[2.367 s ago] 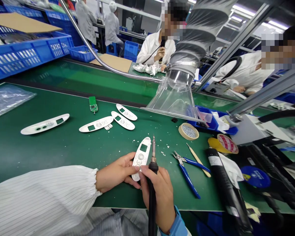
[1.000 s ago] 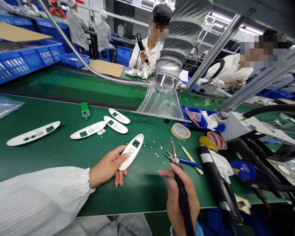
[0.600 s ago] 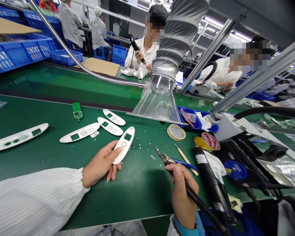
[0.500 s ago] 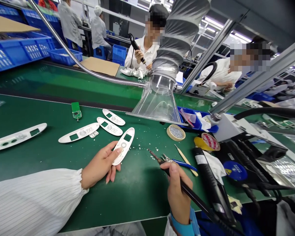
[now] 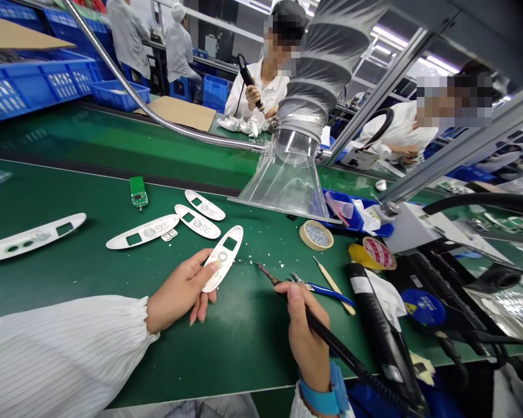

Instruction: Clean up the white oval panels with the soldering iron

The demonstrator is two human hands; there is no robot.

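Observation:
My left hand [image 5: 183, 285] grips a white oval plastic cover [image 5: 229, 251] with a square window, thumb on its face and fingers beneath. In my right hand [image 5: 307, 331] is a soldering iron [image 5: 331, 339], held like a pen. Its bare tip [image 5: 261, 268] points left toward the cover and stays apart from it. Beyond my left hand lie more white covers, one [image 5: 197, 222] close by and a longer one [image 5: 35, 238] at far left. A green circuit board [image 5: 138, 193] rests behind them. A small pale part [image 5: 169, 234] touches one cover.
A clear fume hood [image 5: 283, 180] hangs over the bench. To the right are blue-handled pliers [image 5: 329, 292], a wooden-handled tool [image 5: 333, 284], a round dish of small beads [image 5: 316, 235] and a black cylindrical tool [image 5: 372, 319]. White crumbs dot the green mat. Co-workers sit opposite.
My right hand has moved left with the soldering iron, so its tip is nearer the white cover. My left hand keeps its hold. The whole view has shifted slightly.

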